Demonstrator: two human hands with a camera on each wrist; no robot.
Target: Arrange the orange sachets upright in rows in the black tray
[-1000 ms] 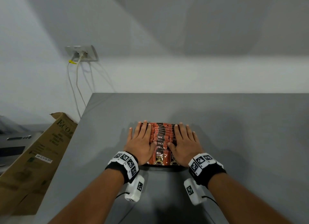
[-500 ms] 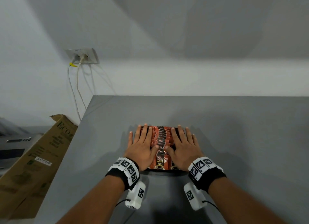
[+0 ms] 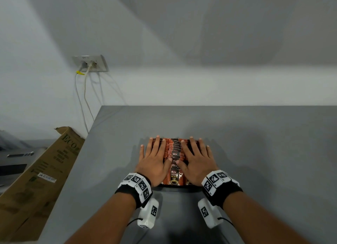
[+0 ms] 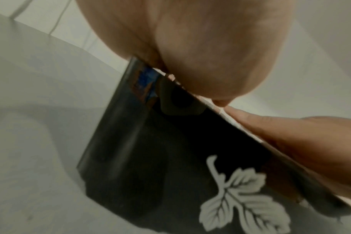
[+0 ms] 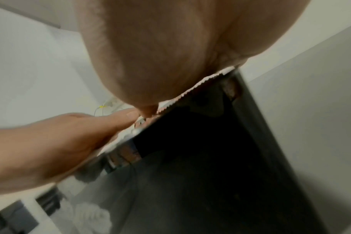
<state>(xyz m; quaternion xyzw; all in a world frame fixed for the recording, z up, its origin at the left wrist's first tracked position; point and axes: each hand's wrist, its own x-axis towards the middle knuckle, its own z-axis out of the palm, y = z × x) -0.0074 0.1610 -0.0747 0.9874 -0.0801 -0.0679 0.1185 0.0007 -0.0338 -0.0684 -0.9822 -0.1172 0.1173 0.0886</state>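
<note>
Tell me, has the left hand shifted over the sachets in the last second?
No. The left hand lies flat on the orange sachets, level with the black tray as before; only the camera tilted.

Counts, head view:
- flat bare hands: 2, left hand [image 3: 152,163] + right hand [image 3: 197,162]
- black plastic tray [image 3: 179,186]: 1
- upright orange foil sachets [image 3: 174,153]: approx. 10 edges showing in middle row; rest under palms, total unclear
- brown cardboard box [image 3: 39,172]: 1
- grey wall socket plate [image 3: 89,63]: 1, w/ 2 white cables [image 3: 85,96]
</note>
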